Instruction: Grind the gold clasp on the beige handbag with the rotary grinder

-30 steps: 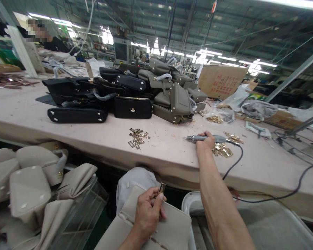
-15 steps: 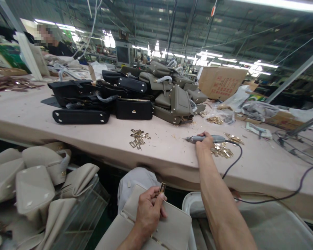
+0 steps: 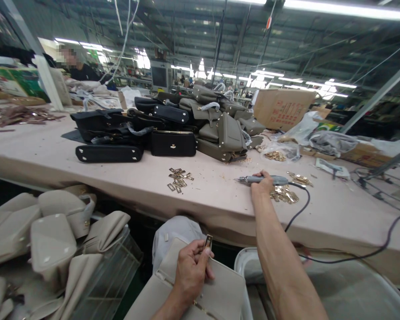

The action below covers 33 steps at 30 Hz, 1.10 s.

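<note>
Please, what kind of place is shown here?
Probably a handbag factory floor: finished handbags piled on a long worktable, loose gold metal fittings, and a corded power tool under the right hand.

Beige bag (image 3: 200,293) cut off (bottom edge).

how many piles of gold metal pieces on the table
4: one pile mid-table, one beside the right hand, one behind the tool, one by the olive bags. More may be hidden.

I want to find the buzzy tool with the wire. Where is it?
The corded tool lies on the table, right of middle in the head view, under the right hand, beside a pile of gold metal pieces.
</note>
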Available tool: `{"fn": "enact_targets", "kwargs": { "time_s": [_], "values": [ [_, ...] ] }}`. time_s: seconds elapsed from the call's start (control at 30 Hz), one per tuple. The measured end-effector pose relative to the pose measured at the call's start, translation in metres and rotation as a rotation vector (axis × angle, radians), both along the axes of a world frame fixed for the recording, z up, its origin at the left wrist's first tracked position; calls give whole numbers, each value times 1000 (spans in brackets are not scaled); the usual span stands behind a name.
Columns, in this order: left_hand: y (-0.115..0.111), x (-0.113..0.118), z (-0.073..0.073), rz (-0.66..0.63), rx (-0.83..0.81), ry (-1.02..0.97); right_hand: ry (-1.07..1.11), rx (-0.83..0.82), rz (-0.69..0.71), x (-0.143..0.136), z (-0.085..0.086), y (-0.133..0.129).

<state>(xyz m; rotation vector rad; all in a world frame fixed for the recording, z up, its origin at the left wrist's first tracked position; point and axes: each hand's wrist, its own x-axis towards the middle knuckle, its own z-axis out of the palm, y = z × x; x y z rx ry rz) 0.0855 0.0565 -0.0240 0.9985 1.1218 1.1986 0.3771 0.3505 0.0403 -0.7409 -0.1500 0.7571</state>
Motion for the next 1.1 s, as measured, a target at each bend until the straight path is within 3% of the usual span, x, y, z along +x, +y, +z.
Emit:
{"fn": "enact_targets", "kwargs": {
  "time_s": [0.53,0.77,0.97,1.1],
  "values": [
    [0,0,-7,-9,6,7,35,-29,-101,-4,4,-3],
    [-1,-1,-1,-11,5,-2,29,-65,-154,-9,8,-5],
    [-3,0,-1,-2,-15,-15,-67,-136,-152,-15,20,-16],
    [3,0,-4,23,-2,2,-277,-177,-67,-36,39,-28]
  ]
}}
